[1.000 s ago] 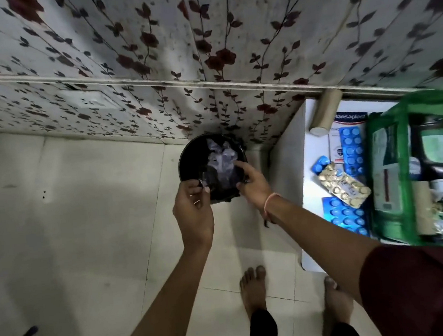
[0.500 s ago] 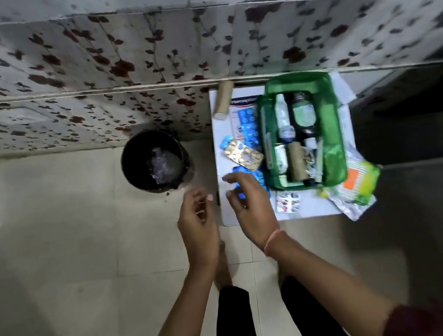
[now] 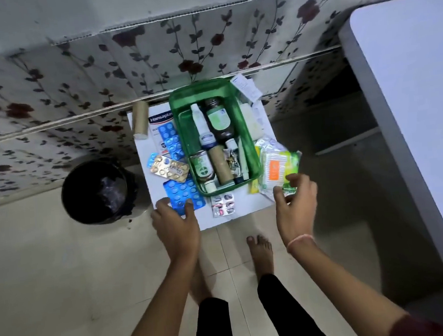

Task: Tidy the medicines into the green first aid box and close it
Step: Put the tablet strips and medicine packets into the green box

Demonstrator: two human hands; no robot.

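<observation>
Now that both hands have come back from the black bin [image 3: 99, 190], the left hand [image 3: 175, 223] spreads over a blue pill strip [image 3: 183, 194] and the right hand [image 3: 296, 209] curls loosely by a cotton-bud pack [image 3: 278, 167], so packing the open green first aid box [image 3: 240, 117] just ahead can go on.

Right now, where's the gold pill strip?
In the head view, the gold pill strip lies on the white table, left of the green box, between two blue pill strips.

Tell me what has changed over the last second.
Both hands left the black bin and moved right to the table: the left hand reaches the near blue blister pack, the right hand the cotton-bud packet. Neither grips yet. The green box stays open.
</observation>
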